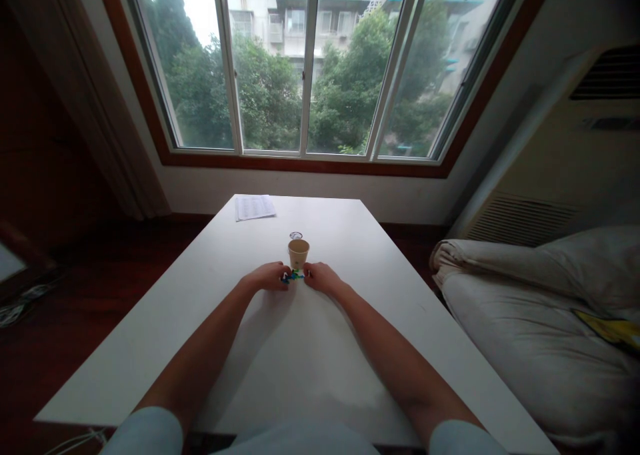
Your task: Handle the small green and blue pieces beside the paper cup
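White table (395,348): in the head view, it spread from mid-frame to the bottom edge; printed sheets (255,208) lay left of the centre.
Paper cup (299,253): it stood upright near frame centre, mouth up, a thin-rimmed round item (296,235) just above it in the frame.
Blue-and-green item (295,276): it sat just below the cup in the frame, between the hands, too small to identify.
Left hand (273,276): its fingertips pinched the item's left end.
Right hand (321,277): its fingers curled at the item's right end; whether they gripped it, I could not tell.
Good handling: a light fingertip hold, both wrists low and level, seemed best; the knuckles, so near the cup, likely needed care against tipping it.
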The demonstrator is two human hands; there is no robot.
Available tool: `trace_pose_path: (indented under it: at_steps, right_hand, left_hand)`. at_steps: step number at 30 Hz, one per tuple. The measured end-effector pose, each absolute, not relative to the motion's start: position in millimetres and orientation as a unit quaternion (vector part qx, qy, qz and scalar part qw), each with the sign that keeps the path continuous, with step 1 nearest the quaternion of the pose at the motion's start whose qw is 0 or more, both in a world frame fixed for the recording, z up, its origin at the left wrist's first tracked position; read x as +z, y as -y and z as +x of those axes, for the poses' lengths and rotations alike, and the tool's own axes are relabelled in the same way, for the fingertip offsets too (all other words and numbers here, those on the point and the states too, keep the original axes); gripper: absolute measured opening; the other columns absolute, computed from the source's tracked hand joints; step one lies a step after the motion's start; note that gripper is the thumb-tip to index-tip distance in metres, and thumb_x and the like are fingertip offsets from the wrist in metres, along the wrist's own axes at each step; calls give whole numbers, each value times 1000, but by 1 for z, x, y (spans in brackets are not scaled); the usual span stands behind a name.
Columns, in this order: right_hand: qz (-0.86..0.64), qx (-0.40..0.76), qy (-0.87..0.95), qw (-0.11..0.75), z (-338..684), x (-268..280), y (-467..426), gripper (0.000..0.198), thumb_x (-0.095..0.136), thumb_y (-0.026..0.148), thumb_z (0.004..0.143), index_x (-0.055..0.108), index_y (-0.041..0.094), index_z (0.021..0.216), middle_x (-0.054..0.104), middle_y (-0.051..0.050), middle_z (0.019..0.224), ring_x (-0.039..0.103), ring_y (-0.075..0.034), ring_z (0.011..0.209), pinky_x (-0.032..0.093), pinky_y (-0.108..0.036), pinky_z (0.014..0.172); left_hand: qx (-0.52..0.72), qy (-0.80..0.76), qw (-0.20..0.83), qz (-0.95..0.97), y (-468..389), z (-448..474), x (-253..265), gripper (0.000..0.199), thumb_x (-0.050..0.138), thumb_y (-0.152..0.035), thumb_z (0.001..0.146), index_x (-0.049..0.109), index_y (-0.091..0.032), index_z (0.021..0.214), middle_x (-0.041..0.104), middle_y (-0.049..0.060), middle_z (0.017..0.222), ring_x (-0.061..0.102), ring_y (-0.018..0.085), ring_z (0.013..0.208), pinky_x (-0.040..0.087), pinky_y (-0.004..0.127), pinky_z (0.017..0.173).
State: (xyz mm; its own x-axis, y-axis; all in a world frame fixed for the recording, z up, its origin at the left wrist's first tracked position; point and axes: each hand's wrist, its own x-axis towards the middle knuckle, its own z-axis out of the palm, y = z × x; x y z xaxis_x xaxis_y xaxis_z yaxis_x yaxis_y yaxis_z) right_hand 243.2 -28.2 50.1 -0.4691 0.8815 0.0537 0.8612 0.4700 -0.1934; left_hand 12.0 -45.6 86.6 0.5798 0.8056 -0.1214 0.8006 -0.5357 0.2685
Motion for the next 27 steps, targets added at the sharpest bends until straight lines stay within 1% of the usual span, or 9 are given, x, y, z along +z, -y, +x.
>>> trace_pose_path:
  at_steps: [9,16,20,23,27]
  right_hand:
    - [-484,90,858,147,244,45,30,15,57,24,88,67,21,99,70,-3,91,59,-16,80,34,-23,69]
    - [-480,105,849,196,247,35,25,16,55,26,89,69,22,96,69,-2,85,58,-15,76,34,-23,68]
    - [-490,115,838,211,248,32,23,17,55,27,89,71,23,94,70,-2,83,58,-14,73,34,-23,66]
    - [-495,117,835,211,247,33,23,17,55,28,89,71,23,93,71,-2,82,58,-15,73,34,-22,66]
    - [-496,116,834,212,247,34,24,18,55,28,89,72,24,95,71,-2,85,59,-15,74,34,-23,66]
  left_hand:
    - [15,-481,149,864,44,15,76,54,72,-34,70,62,-24,123,61,7,112,63,22,93,49,28,79]
    - [16,-485,151,861,44,15,74,56,73,-34,70,60,-26,124,60,7,116,64,22,97,49,28,83]
    - [21,-491,145,859,44,16,73,50,71,-31,72,62,-23,120,63,8,113,65,22,94,50,27,80]
    - [25,-496,129,858,45,19,73,42,67,-28,74,65,-21,115,67,8,107,65,22,91,49,27,77]
    - [27,-510,115,852,45,22,74,35,65,-26,74,66,-21,109,70,7,101,66,23,91,48,28,76]
